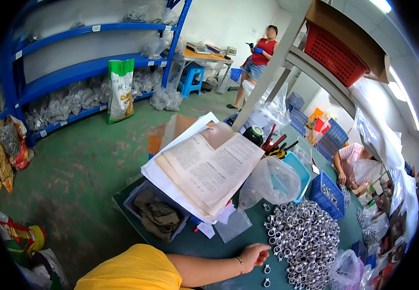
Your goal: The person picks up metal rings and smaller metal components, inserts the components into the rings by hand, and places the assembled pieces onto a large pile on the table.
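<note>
Left hand is half-curled, contents unclear; right hand unseen. Careless sweeping could scatter metal rings at its five o'clock.

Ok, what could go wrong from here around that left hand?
The heap of metal rings is loose and right beside the left hand, so a careless push might scatter some. Two separate rings lie just below that hand in the picture; a sideways sweep of the hand could knock them into the heap and mix them in.
</note>
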{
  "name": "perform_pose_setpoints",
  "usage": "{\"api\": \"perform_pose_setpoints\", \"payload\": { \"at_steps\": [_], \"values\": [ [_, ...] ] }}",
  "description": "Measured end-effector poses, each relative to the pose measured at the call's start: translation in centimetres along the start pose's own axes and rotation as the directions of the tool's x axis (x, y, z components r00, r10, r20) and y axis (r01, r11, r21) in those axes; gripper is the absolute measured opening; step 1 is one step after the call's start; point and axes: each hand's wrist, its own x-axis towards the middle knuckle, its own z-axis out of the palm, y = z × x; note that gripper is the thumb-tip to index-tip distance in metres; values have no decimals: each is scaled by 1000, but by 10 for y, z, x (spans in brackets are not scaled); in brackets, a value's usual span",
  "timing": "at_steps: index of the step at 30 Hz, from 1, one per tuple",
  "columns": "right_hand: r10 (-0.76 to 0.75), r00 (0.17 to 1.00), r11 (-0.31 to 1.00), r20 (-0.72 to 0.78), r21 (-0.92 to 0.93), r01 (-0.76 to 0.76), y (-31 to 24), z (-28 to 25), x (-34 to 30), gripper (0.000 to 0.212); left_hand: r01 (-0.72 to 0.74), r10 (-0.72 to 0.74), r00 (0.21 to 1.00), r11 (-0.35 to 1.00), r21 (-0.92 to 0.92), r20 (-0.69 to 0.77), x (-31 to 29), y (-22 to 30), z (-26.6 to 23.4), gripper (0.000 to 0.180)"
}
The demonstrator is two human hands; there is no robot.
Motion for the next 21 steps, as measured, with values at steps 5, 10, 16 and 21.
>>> {"api": "perform_pose_setpoints", "payload": {
  "at_steps": [5,10,16,21],
  "values": [
    [59,998,997,19,-49,-58,14,9,5,13,-40,40,999,999,-32,6,-4,4,0,13],
    [264,947,944,180,-251,-215,116,18,-46,13,-221,226,972,972,75,-58,-12,12,17,12],
    [269,623,870,734,-462,170,154,25,-142,13,-465,490,860,868,176,-142,-9,38,22,12],
    [-350,936,789,-38,-551,272,-34,-17,-54,12,-612,686,704,718,331,-185,-4,47,5,29]
  ]
}}
